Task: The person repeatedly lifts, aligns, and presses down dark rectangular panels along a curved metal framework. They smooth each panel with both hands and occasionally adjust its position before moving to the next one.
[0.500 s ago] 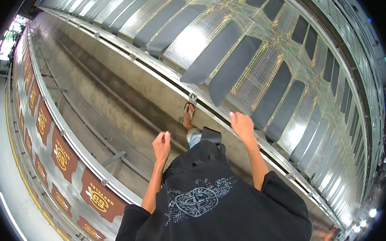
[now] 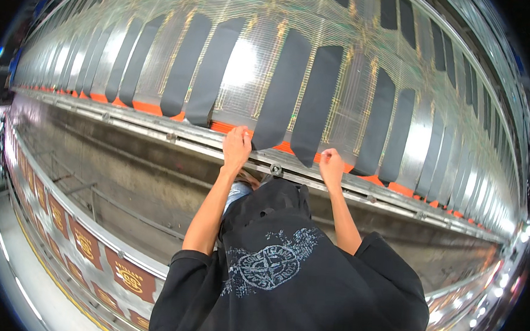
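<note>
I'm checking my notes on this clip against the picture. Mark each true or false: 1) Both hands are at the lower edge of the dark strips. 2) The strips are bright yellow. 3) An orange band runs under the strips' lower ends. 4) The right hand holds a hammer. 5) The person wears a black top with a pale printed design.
1) True: the left hand and right hand both rest at the bottom of the dark strips, by the metal rail.
2) False: they are dark grey to black.
3) True: the orange band shows there.
4) False: no tool is visible in it.
5) True: the black top bears one.
</note>
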Action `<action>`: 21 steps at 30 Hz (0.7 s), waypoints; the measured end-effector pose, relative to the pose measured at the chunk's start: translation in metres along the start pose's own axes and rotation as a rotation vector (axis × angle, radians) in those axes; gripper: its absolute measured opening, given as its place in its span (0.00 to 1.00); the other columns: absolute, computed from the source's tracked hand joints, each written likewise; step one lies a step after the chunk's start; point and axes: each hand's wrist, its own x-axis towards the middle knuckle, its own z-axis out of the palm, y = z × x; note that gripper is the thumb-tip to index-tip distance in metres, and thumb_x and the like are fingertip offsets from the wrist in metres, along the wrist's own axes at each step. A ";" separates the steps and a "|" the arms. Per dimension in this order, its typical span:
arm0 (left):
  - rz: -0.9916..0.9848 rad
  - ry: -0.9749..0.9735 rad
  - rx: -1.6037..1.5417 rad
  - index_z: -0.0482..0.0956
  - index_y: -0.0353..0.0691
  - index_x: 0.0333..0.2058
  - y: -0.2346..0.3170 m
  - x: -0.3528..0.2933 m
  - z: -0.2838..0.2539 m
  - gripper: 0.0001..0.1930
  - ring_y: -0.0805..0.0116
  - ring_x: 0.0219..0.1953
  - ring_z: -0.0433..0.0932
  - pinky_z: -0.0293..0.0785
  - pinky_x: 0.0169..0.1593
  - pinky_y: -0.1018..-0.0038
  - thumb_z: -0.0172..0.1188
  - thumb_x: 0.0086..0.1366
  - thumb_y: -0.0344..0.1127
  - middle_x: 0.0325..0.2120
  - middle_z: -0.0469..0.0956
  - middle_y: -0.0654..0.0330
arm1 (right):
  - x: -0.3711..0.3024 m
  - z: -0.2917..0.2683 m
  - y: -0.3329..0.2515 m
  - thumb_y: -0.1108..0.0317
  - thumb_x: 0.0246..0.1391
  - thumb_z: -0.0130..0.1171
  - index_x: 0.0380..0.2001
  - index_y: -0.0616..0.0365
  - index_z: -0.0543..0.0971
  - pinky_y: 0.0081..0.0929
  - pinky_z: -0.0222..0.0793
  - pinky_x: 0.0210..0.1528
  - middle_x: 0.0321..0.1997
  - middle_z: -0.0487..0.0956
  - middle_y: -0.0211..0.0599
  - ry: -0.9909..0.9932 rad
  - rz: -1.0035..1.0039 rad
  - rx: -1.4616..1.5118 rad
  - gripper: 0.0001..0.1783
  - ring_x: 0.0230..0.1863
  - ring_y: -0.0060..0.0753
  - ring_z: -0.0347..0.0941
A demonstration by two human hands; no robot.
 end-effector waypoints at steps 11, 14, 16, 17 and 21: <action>0.719 -0.351 0.326 0.78 0.43 0.35 -0.038 0.077 -0.010 0.11 0.56 0.46 0.74 0.69 0.54 0.59 0.69 0.53 0.31 0.36 0.76 0.58 | -0.004 0.013 0.005 0.72 0.53 0.66 0.42 0.53 0.76 0.50 0.73 0.42 0.47 0.73 0.37 0.209 -0.018 -0.094 0.14 0.43 0.54 0.78; 0.888 -0.409 0.284 0.79 0.42 0.33 -0.046 0.088 -0.004 0.08 0.57 0.45 0.74 0.69 0.53 0.60 0.68 0.55 0.32 0.34 0.76 0.58 | -0.002 0.016 0.011 0.72 0.54 0.65 0.40 0.53 0.76 0.49 0.74 0.40 0.45 0.73 0.36 0.205 -0.076 -0.152 0.11 0.41 0.53 0.78; 0.952 -0.435 0.266 0.80 0.42 0.33 -0.059 0.093 -0.010 0.07 0.57 0.45 0.75 0.70 0.52 0.61 0.67 0.55 0.32 0.33 0.77 0.58 | -0.005 0.018 0.013 0.70 0.57 0.62 0.39 0.54 0.76 0.50 0.74 0.39 0.44 0.74 0.38 0.165 -0.113 -0.162 0.08 0.41 0.54 0.78; 0.966 -0.452 0.261 0.80 0.42 0.33 -0.062 0.093 -0.009 0.07 0.57 0.44 0.75 0.70 0.51 0.61 0.67 0.55 0.32 0.33 0.78 0.59 | -0.008 0.016 0.012 0.69 0.58 0.61 0.39 0.54 0.75 0.50 0.75 0.39 0.44 0.73 0.39 0.148 -0.116 -0.183 0.07 0.41 0.54 0.78; 0.878 -0.558 0.189 0.80 0.42 0.31 -0.052 0.082 -0.020 0.05 0.58 0.40 0.77 0.69 0.50 0.60 0.66 0.55 0.31 0.28 0.80 0.59 | -0.022 0.006 0.002 0.68 0.56 0.60 0.36 0.55 0.76 0.50 0.75 0.44 0.39 0.78 0.41 0.097 -0.096 -0.181 0.06 0.45 0.52 0.77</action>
